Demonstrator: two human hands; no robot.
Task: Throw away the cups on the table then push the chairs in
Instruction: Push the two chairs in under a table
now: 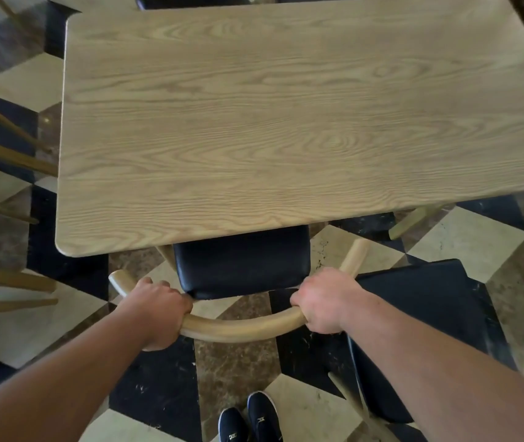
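A light wooden table (286, 122) fills the upper view; no cups show on its top. Directly before me stands a chair with a curved wooden backrest (241, 330) and a black padded seat (241, 266). The front part of the seat lies under the table's near edge. My left hand (158, 314) is closed around the left part of the backrest, and my right hand (324, 304) grips its right part. A second chair with a black seat (420, 330) stands to the right, out from the table.
Wooden legs of other furniture (5, 154) stand at the left edge. Dark seats of more chairs (190, 0) show beyond the table's far side. The floor is checkered in black, cream and brown tiles. My dark shoes (248, 422) are at the bottom.
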